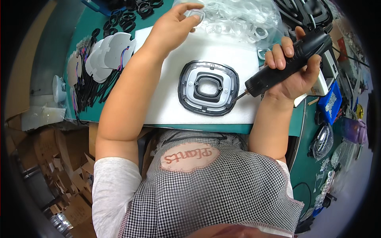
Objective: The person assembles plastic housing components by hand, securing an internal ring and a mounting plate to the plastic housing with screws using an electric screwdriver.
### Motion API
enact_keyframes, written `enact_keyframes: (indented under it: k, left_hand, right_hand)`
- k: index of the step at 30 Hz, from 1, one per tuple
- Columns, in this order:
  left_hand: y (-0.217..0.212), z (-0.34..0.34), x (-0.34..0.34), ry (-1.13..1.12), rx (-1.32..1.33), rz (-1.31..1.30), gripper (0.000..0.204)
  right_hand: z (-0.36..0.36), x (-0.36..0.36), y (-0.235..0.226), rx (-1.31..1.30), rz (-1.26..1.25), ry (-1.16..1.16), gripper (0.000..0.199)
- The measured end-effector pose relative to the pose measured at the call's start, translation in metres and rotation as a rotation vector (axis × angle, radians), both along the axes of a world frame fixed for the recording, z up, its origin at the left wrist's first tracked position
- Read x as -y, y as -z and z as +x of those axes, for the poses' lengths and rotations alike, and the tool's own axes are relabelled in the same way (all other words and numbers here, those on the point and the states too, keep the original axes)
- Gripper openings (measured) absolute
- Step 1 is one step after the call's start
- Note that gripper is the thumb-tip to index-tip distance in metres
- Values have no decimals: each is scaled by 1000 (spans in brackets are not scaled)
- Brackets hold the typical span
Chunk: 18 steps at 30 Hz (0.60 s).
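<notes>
My left hand (174,27) reaches to the far side of the white foam mat, its thumb and fingers closed around a clear plastic ring (201,16). Beside it lies a clear bag (274,15) with several similar rings. A black electric screwdriver (274,73) is gripped in my right hand (297,75), tilted so that its bit points down and left. The bit's tip ends by the right edge of a rounded black and grey housing (186,105). This housing lies flat on the mat, with an oval opening at its middle.
The white foam mat (158,113) covers part of a green table (89,113). White curved plates (115,51) and black cables (105,89) lie at left, black rings (127,20) behind them. A blue tray (331,103) of small parts stands at right. Cardboard boxes (71,150) fill the lower left.
</notes>
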<state>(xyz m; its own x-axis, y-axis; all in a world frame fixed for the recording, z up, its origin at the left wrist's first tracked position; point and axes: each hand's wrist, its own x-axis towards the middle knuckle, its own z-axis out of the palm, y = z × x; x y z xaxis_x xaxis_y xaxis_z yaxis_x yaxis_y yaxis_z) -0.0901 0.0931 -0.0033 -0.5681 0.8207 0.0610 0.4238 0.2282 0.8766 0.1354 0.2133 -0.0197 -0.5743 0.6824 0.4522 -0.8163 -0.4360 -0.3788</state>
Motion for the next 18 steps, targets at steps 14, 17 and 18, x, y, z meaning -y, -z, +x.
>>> enact_keyframes:
  k: [14, 17, 18]
  left_hand:
    - [-16, 60, 80, 118, 162, -152, 26]
    - [-15, 77, 88, 133, -260, -192, 19]
    - [-15, 82, 88, 148, -465, -184, 16]
  right_hand:
    - [5, -12, 10, 9, 10, -121, 65]
    - [6, -16, 11, 21, -4, -131, 63]
    - [6, -17, 11, 23, -3, -129, 62]
